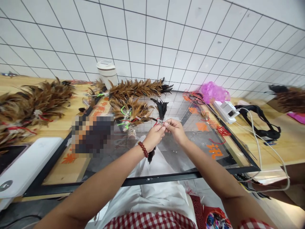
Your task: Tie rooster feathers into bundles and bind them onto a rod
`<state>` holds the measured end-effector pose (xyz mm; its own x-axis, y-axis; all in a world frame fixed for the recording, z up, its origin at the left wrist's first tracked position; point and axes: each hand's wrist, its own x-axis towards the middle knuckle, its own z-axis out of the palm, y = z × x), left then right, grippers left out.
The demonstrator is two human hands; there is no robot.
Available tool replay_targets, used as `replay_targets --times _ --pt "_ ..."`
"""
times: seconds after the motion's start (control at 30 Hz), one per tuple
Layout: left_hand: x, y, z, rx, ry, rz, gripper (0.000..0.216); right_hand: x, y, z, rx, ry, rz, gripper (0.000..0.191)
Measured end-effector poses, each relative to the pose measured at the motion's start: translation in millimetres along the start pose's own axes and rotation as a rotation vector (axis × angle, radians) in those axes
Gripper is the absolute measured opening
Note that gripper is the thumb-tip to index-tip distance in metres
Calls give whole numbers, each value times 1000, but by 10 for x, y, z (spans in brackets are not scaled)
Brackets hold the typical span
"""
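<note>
My left hand (153, 137), with a beaded bracelet (143, 149) on its wrist, is closed round a small bundle of black feathers (162, 109). The tips stand up above my fingers, and more dark feathers hang below that hand. A red string (156, 121) shows at the bundle's base. My right hand (176, 129) pinches close against my left fingertips at the tied base; what lies between its fingers is too small to make out. Left of my hands lies a pile of brown feather bundles (133, 111) with red and green ties.
A black-framed glass panel (164, 176) lies under my hands. Behind are a long brown feather strand (140, 88) and a white lidded cup (107, 73). To the right lie red string (223, 130), a pink plastic bag (215, 92), a power strip (225, 111) and a black strap (259, 122).
</note>
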<state>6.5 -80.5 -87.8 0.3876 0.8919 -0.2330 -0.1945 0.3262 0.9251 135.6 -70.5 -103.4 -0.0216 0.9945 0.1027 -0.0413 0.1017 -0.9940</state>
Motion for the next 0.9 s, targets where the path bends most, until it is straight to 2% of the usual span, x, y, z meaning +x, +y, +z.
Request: replay_targets --times 0.13,0.23,0.3,0.37,0.47,0.5,0.57,0.63,0.77,0.83,0.9 --pt "14 9 -17 -5 29 -16 23 10 -8 23 -45 -39 -37 31" --pt "35 18 -44 -34 53 -21 24 4 -135 -195 -245 22 -144 30" --pt "45 22 -59 -54 50 -24 25 -10 -290 -541 -485 121 -207 26" --pt "49 26 -67 -67 38 -31 24 -28 -472 -1007 -789 247 -225 18" --pt "47 32 -66 -73 40 -41 23 -42 -697 -1698 -1224 395 -2 18" --pt "44 35 -64 -73 44 -43 23 -40 -737 -1872 -1336 441 69 20" --pt "38 39 -59 -75 44 -43 24 -16 -745 -2091 -1508 427 129 24" --pt "36 39 -59 -80 40 -40 25 36 -665 -2157 -1616 327 101 29" --pt "51 27 -82 -93 22 -32 25 204 -406 -2096 -1685 146 76 32" --pt "62 23 -99 -99 15 -28 25 288 -335 -2089 -1638 142 99 24" --pt "69 23 -111 -108 13 -25 24 345 -344 -2125 -1492 257 99 22"
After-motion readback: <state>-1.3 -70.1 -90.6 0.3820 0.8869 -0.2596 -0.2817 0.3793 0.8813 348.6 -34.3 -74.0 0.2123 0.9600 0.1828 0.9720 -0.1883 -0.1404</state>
